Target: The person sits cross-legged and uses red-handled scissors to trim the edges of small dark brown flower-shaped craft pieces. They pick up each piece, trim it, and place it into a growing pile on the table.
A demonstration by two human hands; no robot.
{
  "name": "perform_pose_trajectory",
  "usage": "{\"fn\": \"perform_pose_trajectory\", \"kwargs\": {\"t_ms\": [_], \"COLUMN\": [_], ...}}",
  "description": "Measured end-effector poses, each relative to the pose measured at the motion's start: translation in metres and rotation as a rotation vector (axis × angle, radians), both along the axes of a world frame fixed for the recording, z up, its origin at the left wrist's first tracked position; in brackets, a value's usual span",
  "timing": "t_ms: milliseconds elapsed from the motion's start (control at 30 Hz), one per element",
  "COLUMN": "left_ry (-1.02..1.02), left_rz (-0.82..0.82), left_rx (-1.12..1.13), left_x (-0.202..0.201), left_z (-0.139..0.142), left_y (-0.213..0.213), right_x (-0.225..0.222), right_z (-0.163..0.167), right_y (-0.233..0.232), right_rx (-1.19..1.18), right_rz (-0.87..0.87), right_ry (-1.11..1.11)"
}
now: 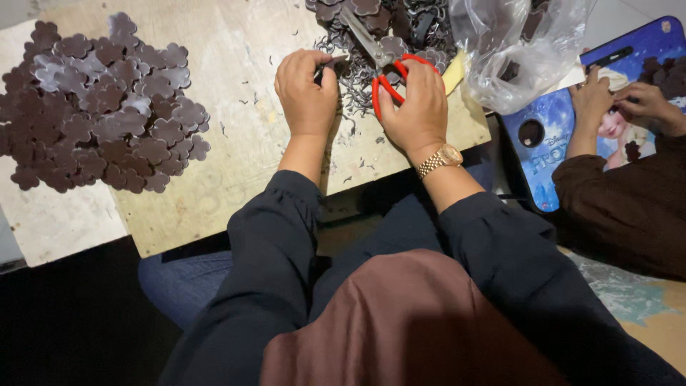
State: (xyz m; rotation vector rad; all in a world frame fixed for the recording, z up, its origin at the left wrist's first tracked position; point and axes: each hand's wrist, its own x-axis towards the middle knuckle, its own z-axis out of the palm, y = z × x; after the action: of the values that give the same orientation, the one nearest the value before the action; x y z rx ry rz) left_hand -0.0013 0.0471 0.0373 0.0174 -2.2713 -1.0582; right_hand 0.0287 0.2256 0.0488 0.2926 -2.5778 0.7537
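Observation:
My right hand [414,107] grips red-handled scissors [386,68], whose metal blades point up and left over a heap of dark brown pieces. My left hand [306,89] pinches a small dark flower-shaped piece [333,66] at its fingertips, close to the blades. Thin dark trimmings [357,100] lie scattered between and below the two hands on the wooden board [236,186]. A gold wristwatch sits on my right wrist.
A large pile of dark brown flower-shaped pieces [100,107] covers the board's left part. A clear plastic bag [511,53] lies at the upper right. Another person's hands [618,104] work over a blue printed tray [564,143] at the right.

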Motion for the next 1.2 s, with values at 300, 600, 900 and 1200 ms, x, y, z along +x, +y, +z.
{"fn": "perform_pose_trajectory", "kwargs": {"t_ms": [300, 600, 900, 1200], "left_ry": [-0.002, 0.021, -0.010, -0.014], "left_rz": [0.004, 0.001, 0.007, 0.011], "left_rx": [-0.006, -0.032, -0.030, -0.023], "left_x": [-0.0002, 0.0016, -0.0006, -0.0003], "left_z": [0.0048, 0.0029, 0.0013, 0.0029], "left_y": [0.0035, 0.0061, 0.0062, 0.0056], "right_x": [0.0000, 0.0004, 0.0007, 0.0008], "right_z": [0.0092, 0.0102, 0.0090, 0.0086], "right_y": [0.0002, 0.0023, 0.0038, 0.0019], "right_rx": [-0.018, -0.007, -0.029, -0.019], "right_rz": [0.003, 0.005, 0.017, -0.004], "right_ry": [-0.042, -0.011, -0.015, -0.038]}}
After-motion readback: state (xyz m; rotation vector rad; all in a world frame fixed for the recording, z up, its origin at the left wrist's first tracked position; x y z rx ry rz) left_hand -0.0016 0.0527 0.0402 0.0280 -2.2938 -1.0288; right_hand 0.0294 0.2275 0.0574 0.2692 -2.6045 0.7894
